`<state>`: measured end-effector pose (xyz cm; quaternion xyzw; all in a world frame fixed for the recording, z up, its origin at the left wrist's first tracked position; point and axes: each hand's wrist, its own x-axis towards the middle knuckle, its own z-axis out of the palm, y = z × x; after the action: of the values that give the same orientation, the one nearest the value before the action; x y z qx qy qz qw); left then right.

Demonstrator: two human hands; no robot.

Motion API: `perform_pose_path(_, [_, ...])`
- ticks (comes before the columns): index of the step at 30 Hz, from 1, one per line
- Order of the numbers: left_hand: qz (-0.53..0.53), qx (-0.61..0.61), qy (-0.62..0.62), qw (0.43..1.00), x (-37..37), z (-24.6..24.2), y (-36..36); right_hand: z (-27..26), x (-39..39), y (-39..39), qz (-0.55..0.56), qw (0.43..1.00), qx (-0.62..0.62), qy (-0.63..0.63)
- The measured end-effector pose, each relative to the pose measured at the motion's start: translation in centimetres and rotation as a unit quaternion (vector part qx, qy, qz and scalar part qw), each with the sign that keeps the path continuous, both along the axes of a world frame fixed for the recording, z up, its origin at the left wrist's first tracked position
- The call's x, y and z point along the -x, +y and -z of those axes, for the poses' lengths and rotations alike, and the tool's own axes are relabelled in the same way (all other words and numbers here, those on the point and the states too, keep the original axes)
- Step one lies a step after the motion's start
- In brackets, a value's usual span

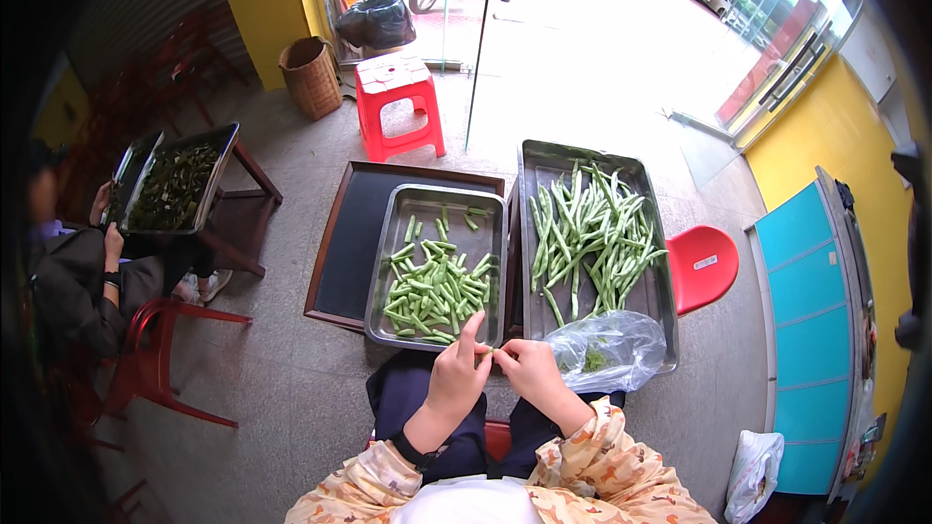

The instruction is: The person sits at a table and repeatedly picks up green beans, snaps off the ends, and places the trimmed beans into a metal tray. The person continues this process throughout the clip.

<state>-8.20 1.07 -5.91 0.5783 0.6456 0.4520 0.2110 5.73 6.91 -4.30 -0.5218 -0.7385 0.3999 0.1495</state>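
My left hand and my right hand meet at the near right corner of a metal tray. Between their fingertips is a small piece of green bean, mostly hidden by the fingers. Cut lengths of green bean lie heaped in this tray. To its right, a larger metal tray holds long whole green beans. A clear plastic bag with green scraps inside lies over that tray's near edge, beside my right hand.
The left tray sits on a dark, wood-framed table. Beyond stand a red plastic stool and a woven basket. A red seat is at the right. On the left, another person's hands are at a tray of dark greens.
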Motion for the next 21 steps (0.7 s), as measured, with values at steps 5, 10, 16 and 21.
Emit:
perform_pose_path(5, [-0.046,0.053,-0.127,0.989,1.8,0.5,0.5,0.1,0.6,1.9,-0.005,0.999,0.033,0.007])
perform_pose_path(10, [-0.095,0.06,-0.262,0.958,4.8,1.0,1.4,0.8,1.3,3.8,0.012,0.994,0.084,0.07])
perform_pose_path(16, [-0.109,0.042,-0.357,0.927,6.9,1.9,1.6,1.0,2.5,4.3,-0.008,0.977,0.171,0.127])
perform_pose_path(21, [-0.07,0.063,-0.054,0.994,7.7,2.6,1.5,1.0,1.9,5.2,-0.08,0.977,0.139,0.141])
